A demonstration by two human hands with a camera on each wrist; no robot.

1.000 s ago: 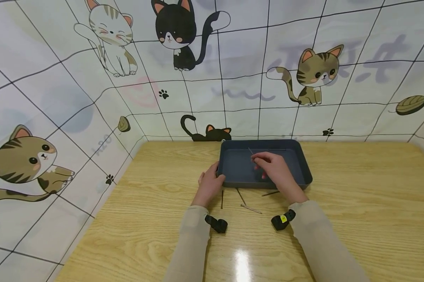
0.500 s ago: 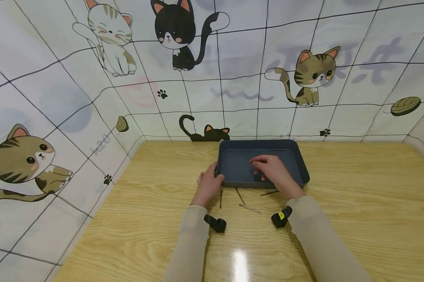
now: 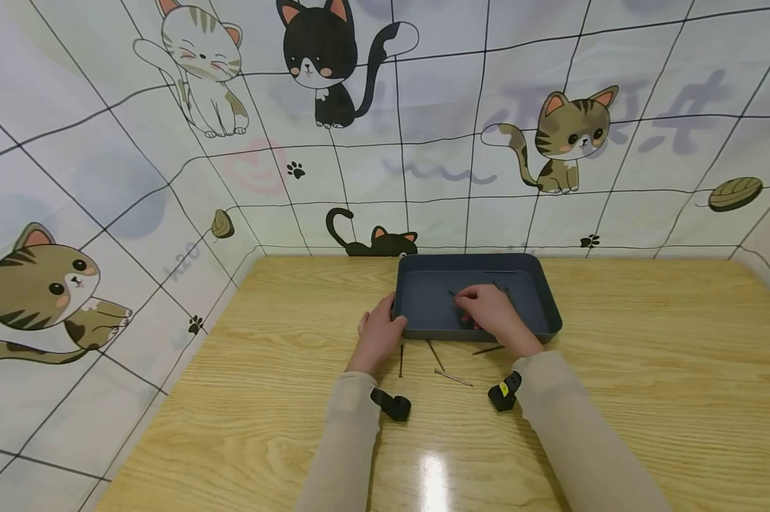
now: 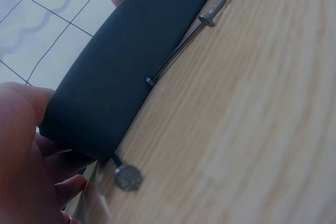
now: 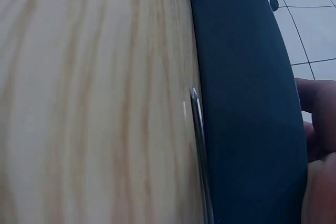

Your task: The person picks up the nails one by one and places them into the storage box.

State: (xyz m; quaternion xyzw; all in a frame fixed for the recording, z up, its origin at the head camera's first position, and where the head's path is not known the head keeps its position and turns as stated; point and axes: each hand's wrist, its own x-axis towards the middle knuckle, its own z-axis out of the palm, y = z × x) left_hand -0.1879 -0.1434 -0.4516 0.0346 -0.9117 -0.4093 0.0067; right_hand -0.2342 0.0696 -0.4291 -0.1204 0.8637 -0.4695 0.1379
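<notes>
A dark blue-grey tray point(image 3: 423, 284) stands on the table. My left hand point(image 3: 380, 334) holds its near left corner, thumb against the outer wall, as the left wrist view also shows. Inside the tray my right hand point(image 3: 489, 309) is lowered, thumb and fingertips together on a nail point(image 3: 451, 293), of which only a short end shows. Other nails point(image 3: 500, 271) lie in the tray at the back and right, partly behind the hand. Several more nails lie on the table along the tray's near side, among them a light metal nail point(image 3: 453, 377) and a dark nail point(image 3: 402, 360).
A wooden table point(image 3: 263, 398) carries everything. Behind the tray rises a white cloth wall point(image 3: 442, 171) printed with cats and grid lines, close to the tray's far side. One nail point(image 4: 127, 177) lies under my left hand's side of the tray.
My right hand has lowered into the tray, and the nail in its fingers has tipped from slanting upward to nearly flat. The left hand has stayed on the tray corner.
</notes>
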